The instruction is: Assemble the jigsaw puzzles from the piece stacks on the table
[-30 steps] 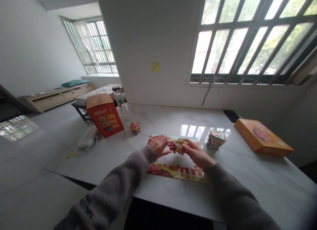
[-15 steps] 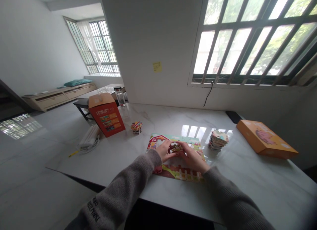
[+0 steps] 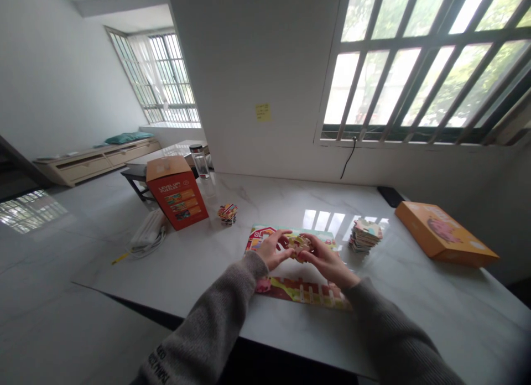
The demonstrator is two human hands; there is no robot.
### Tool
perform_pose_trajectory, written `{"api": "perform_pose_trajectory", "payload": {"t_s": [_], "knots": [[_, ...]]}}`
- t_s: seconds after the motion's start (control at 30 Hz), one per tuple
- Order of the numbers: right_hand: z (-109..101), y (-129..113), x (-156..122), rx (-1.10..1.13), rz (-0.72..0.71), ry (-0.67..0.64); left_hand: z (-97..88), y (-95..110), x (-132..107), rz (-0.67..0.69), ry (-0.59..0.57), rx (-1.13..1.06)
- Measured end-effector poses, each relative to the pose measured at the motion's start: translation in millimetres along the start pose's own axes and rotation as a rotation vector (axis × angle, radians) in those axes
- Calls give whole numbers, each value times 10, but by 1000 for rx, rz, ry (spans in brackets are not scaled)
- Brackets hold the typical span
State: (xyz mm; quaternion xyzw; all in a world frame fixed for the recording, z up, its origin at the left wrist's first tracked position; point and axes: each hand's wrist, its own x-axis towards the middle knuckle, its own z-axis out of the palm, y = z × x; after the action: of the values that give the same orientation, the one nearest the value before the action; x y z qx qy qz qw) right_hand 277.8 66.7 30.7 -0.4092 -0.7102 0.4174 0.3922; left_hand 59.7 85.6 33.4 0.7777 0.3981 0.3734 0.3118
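My left hand (image 3: pixel 274 248) and my right hand (image 3: pixel 326 259) meet over the middle of a partly built farm jigsaw (image 3: pixel 298 288) on the white marble table (image 3: pixel 415 296). Both pinch the same small cluster of colourful puzzle pieces (image 3: pixel 299 244), held just above the board. The jigsaw's fence strip shows along its near edge, and a red barn at its far left corner. My hands hide the middle of the picture.
A stack of loose pieces (image 3: pixel 364 234) lies right of the jigsaw, a smaller pile (image 3: pixel 228 213) to its far left. An upright orange-red box (image 3: pixel 176 192), a glass bottle (image 3: pixel 199 161), a flat orange box (image 3: pixel 444 234), a white cable bundle (image 3: pixel 148 234) and a black object (image 3: pixel 389 195) stand around.
Half a second ago both hands were pressed low on the jigsaw; now they have lifted slightly, with the pieces held between the fingertips again.
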Motion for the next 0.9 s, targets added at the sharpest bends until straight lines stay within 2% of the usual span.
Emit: {"api": "perform_pose_trajectory", "payload": {"t_s": [0.13, 0.23, 0.3, 0.4, 0.5, 0.63, 0.77, 0.83, 0.9], "knots": [[61, -127, 18, 254, 110, 33, -22, -14, -51, 150, 46, 28], [95, -171, 22, 287, 126, 14, -3, -43, -59, 247, 11, 103], [99, -178, 20, 271, 113, 7, 6, -48, -58, 255, -13, 93], [95, -168, 14, 211, 101, 20, 0, -35, -68, 201, -31, 35], [113, -138, 7, 170, 110, 51, -8, -33, -89, 91, -11, -72], [187, -114, -6, 221, 138, 101, 47, -57, -88, -52, -33, -344], [246, -173, -24, 279, 110, 35, 111, -72, -56, -108, -44, -533], [242, -215, -32, 306, 84, -3, 53, -100, -60, -130, 11, -540], [213, -243, -38, 329, 76, 6, -116, -174, -98, -169, 104, -537]]}}
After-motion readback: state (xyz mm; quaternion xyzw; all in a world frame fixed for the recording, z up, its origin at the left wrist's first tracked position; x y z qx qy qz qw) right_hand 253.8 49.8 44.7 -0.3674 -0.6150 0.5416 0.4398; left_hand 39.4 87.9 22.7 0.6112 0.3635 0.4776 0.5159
